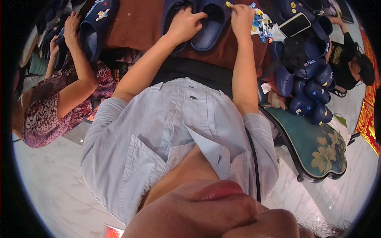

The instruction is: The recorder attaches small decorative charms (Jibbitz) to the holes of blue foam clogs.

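Two dark blue clogs, the left clog [168,23] and the right clog [210,29], lie side by side at the top with their openings toward me. My left hand [185,26] rests over the left clog, thumb stretched out to the right and the other fingers partly hidden at its opening. By the right clog's outer edge, my right hand [242,20] pinches a small yellow shoe charm [229,4] between thumb and forefinger. Several colourful shoe charms [262,27] lie on a white sheet just right of that hand.
A brown cloth [137,25] covers the table. On the right are a phone [294,25], a pile of decorated blue clogs [305,91] and a teal flowered stool [317,139]. A person [59,91] works at left beside another clog [93,35]; another person [349,59] is far right.
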Action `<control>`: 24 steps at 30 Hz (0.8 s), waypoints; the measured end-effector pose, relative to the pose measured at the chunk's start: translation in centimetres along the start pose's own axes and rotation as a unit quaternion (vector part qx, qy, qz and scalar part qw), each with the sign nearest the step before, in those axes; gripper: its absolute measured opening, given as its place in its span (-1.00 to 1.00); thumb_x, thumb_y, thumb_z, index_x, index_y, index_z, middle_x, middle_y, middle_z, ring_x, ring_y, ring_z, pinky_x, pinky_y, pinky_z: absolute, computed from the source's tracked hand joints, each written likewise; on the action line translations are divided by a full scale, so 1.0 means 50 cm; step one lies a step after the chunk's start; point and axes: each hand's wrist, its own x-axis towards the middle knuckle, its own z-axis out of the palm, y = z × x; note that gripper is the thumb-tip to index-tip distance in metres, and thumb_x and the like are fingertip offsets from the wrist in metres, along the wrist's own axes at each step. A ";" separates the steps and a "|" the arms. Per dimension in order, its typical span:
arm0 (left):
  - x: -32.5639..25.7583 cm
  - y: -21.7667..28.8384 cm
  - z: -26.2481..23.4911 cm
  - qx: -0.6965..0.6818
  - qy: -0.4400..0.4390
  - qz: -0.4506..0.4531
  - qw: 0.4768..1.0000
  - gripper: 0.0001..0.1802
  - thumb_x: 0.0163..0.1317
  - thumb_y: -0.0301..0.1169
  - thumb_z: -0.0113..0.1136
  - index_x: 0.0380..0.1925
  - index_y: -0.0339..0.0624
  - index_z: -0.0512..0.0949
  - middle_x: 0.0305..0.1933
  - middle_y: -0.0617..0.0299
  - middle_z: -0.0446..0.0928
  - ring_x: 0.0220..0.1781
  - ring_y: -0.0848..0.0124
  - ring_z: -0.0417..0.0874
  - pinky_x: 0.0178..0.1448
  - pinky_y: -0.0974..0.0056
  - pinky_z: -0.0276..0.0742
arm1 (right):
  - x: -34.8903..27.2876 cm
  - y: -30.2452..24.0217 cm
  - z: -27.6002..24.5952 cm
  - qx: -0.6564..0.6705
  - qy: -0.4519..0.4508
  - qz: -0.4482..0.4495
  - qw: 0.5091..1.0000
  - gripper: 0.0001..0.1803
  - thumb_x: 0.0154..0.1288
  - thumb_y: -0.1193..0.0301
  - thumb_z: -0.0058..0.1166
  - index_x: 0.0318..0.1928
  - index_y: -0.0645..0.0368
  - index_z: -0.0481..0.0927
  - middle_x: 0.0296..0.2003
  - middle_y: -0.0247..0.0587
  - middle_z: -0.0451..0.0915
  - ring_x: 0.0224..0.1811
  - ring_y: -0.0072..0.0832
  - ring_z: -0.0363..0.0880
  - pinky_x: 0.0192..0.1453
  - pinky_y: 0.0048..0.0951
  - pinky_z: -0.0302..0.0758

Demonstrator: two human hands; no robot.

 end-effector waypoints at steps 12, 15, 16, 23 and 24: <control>-0.003 -0.002 0.001 0.001 -0.011 -0.010 1.000 -0.60 0.15 -0.36 0.22 0.03 0.21 0.61 -0.18 -0.12 0.47 -0.07 -0.07 0.54 0.06 -0.03 0.49 | -0.145 0.100 -0.165 -0.259 -0.028 0.172 0.950 -0.72 0.09 0.53 0.18 -0.13 0.19 0.71 -0.21 -0.05 0.63 -0.11 -0.07 0.53 -0.01 -0.11 0.46; -0.003 -0.006 0.005 0.007 0.028 0.012 1.000 -0.60 0.15 -0.36 0.22 0.04 0.21 0.60 -0.17 -0.15 0.48 -0.09 -0.09 0.54 0.04 -0.03 0.50 | -0.170 0.101 -0.160 -0.276 -0.058 0.169 0.944 -0.73 0.11 0.54 0.18 -0.13 0.21 0.69 -0.19 -0.03 0.62 -0.07 -0.07 0.54 0.00 -0.11 0.49; -0.002 -0.003 -0.002 0.000 0.007 -0.001 1.000 -0.60 0.15 -0.36 0.22 0.04 0.21 0.60 -0.17 -0.14 0.48 -0.09 -0.09 0.54 0.05 -0.03 0.50 | -0.173 0.097 -0.151 -0.253 -0.038 0.184 0.949 -0.74 0.12 0.54 0.17 -0.13 0.23 0.68 -0.18 -0.02 0.62 -0.06 -0.06 0.54 0.03 -0.10 0.48; -0.005 0.006 -0.004 -0.014 0.000 -0.011 1.000 -0.62 0.10 -0.37 0.23 -0.03 0.14 0.66 -0.17 -0.08 0.49 -0.03 -0.04 0.53 0.08 -0.01 0.48 | -0.185 0.095 -0.129 -0.202 0.032 0.200 0.958 -0.75 0.15 0.56 0.13 -0.13 0.33 0.64 -0.17 0.09 0.59 -0.09 -0.03 0.56 0.05 -0.14 0.49; -0.005 0.006 -0.005 -0.008 -0.004 -0.013 1.000 -0.63 0.10 -0.36 0.23 -0.03 0.15 0.66 -0.18 -0.08 0.49 -0.02 -0.05 0.53 0.09 -0.01 0.48 | -0.185 0.090 -0.126 -0.211 0.039 0.189 0.958 -0.75 0.14 0.57 0.13 -0.13 0.35 0.64 -0.16 0.09 0.59 -0.14 -0.06 0.58 -0.01 -0.18 0.52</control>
